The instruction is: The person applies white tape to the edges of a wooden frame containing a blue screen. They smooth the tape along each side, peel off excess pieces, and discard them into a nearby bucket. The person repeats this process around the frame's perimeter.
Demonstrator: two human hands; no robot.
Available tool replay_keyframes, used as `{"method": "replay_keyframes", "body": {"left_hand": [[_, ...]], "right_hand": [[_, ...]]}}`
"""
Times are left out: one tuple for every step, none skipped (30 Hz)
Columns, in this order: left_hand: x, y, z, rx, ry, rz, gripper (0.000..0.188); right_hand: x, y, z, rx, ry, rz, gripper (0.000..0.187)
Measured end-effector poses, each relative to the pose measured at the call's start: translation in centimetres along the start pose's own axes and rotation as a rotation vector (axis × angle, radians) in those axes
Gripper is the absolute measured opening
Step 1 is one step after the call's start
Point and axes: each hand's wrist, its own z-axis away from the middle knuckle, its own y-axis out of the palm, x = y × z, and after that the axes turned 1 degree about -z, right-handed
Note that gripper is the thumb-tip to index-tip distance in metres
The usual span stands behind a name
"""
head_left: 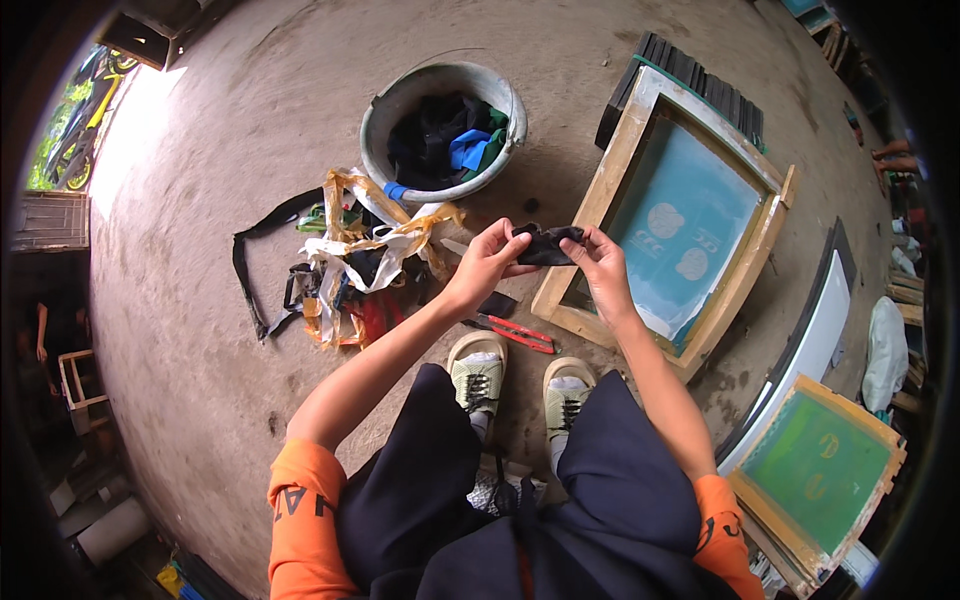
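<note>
A small strip of black cloth (545,247) is stretched between my hands, above the floor in front of my knees. My left hand (484,268) pinches its left end with thumb and fingers. At the other end, my right hand (603,270) grips it in the same way. Below them on the floor, near my shoes, lies a tool with red handles (520,334); its head is partly hidden, so its kind is unclear. Left of my hands is a tangled heap of white, tan and black scraps (365,262).
Beyond the heap stands a grey bucket (372,150) holding black, blue and green cloth. To the right lies a wooden-framed teal printing screen (690,215) against a stack of dark slabs (690,85). Nearer right are a white panel (790,350) and a green screen (815,475).
</note>
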Motion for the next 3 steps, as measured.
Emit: {"method": "replay_keyframes", "body": {"left_hand": [[-0.2,-0.1,0.1,-0.003,0.007,-0.014,0.020],[-0.2,-0.8,0.1,0.016,-0.002,-0.049,0.020],[0.0,-1.6,-0.1,0.034,-0.011,-0.085,0.021]], "right_hand": [[0.0,-0.4,-0.4,-0.043,0.023,-0.060,0.014],[0.7,-0.4,-0.6,-0.090,0.019,-0.076,0.015],[0.3,-1.2,-1.1,-0.109,0.057,-0.023,0.020]]}}
